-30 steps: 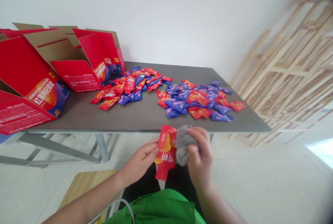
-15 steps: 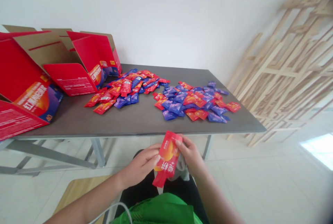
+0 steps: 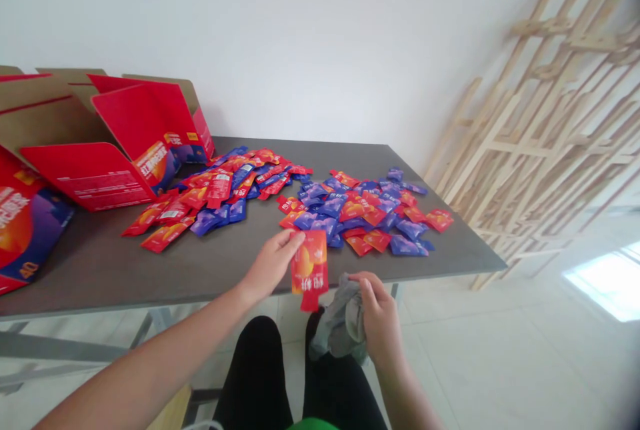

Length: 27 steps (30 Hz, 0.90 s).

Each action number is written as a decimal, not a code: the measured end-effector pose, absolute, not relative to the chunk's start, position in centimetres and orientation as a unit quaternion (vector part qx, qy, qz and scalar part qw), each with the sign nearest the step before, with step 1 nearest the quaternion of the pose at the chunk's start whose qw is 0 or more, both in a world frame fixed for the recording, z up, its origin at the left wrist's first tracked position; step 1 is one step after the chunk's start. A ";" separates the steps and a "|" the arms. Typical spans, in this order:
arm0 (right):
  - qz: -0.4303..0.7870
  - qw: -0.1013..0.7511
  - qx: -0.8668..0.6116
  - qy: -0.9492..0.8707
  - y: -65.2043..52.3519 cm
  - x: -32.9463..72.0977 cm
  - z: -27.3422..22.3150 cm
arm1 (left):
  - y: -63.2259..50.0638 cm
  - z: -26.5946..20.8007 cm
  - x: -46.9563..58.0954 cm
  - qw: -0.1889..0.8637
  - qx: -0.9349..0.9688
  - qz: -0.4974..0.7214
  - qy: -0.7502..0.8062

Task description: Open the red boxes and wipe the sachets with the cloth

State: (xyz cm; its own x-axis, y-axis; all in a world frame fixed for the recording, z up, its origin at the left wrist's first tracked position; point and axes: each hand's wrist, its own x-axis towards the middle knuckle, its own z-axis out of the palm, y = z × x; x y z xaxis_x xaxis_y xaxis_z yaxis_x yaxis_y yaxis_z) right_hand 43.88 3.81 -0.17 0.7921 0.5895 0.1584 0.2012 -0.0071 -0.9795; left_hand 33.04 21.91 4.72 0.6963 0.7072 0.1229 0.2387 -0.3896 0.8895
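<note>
Pinched in my left hand (image 3: 274,260) is a red sachet (image 3: 310,265) with an orange picture and white lettering, its narrow spout end pointing down toward me. It hangs over the table's front edge, just before the right-hand pile. My right hand (image 3: 376,307) is closed on a crumpled grey cloth (image 3: 341,323) above my knees, apart from the sachet. Beyond the sachet lies a loose pile of red and purple sachets (image 3: 370,207). A second mixed pile (image 3: 220,183) sits to the left of it.
Open red cardboard boxes (image 3: 90,173) with flaps raised stand along the left of the dark grey table (image 3: 210,277). Wooden easels (image 3: 540,123) lean against the wall at the right. Part of a wooden stool (image 3: 173,410) shows below.
My left hand has carried the sachet forward and up toward the table. My right hand has let go of the sachet and keeps the cloth. The view has shifted a little.
</note>
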 end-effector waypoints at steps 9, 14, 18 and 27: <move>-0.013 0.601 -0.720 -0.346 6.6 48.1 -0.4 | 33.7 1.7 44.4 0.252 0.871 0.187 0.377; -0.089 0.508 -0.764 -0.388 8.3 50.9 -2.1 | 34.9 0.0 47.2 0.218 0.914 0.103 0.326; -0.095 0.499 -0.767 -0.393 8.4 51.4 -2.9 | 34.7 -0.1 50.3 0.209 0.931 0.093 0.285; -0.077 0.496 -0.774 -0.386 8.2 51.2 -2.9 | 38.0 0.2 53.2 0.163 0.928 0.181 0.283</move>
State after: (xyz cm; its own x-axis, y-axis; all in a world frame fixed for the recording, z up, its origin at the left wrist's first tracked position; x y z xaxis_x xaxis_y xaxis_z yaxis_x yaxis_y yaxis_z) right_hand 51.22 8.23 -2.88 0.6908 0.5207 0.5016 0.6732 -0.2103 -0.7089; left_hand 53.19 38.03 0.20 0.7742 0.5842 0.2436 0.4666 -0.7868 0.4041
